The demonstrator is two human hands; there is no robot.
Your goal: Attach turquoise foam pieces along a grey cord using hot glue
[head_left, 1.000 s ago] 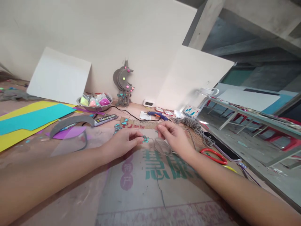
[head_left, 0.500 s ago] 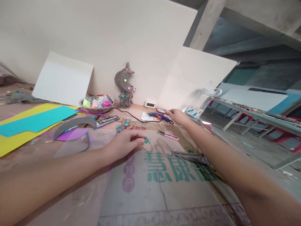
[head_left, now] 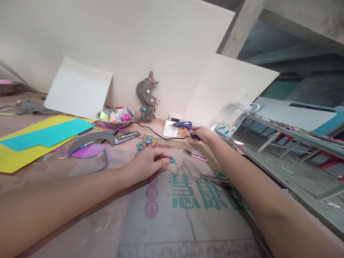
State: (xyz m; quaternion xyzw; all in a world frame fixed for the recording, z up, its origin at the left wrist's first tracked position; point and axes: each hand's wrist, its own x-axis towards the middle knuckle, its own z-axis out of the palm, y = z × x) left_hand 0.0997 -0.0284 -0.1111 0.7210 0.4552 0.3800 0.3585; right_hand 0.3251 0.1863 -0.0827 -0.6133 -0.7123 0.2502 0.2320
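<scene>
Across the scene: one table (head_left: 51,166), backed on its far side by a pale upright panel (head_left: 107,28). On its near part, one translucent sheet (head_left: 161,229) over green and purple lettering. Far left, one white board (head_left: 80,89), leaning; nearer, one yellow sheet (head_left: 16,163) with a turquoise sheet (head_left: 53,134) on top. Far centre, one grey moon ornament (head_left: 146,91), dotted with bright beads; left of it, one metal bowl (head_left: 115,124) of coloured packets.

Right hand (head_left: 202,133): fingers closed around the handle of a blue glue gun (head_left: 185,124), nozzle leftward over white paper (head_left: 170,129). Left hand (head_left: 147,165): nearly closed, thumb and fingers pinching one small grey-and-turquoise flower piece (head_left: 172,160) at centre. Right of that, one pair of pink snips (head_left: 197,156); nearer, looped cord (head_left: 200,177).

Condition, as judged: ornament apparently complete; flower piece formed, petals on, a thin cord seeming to trail from it. Outstanding: gun and flower piece well apart, cord loose.

Obscured: small white device (head_left: 175,119) partly behind the gun; items beneath the right forearm indistinct; whether the gun touches the paper, cannot tell; far-right furniture cut off.
</scene>
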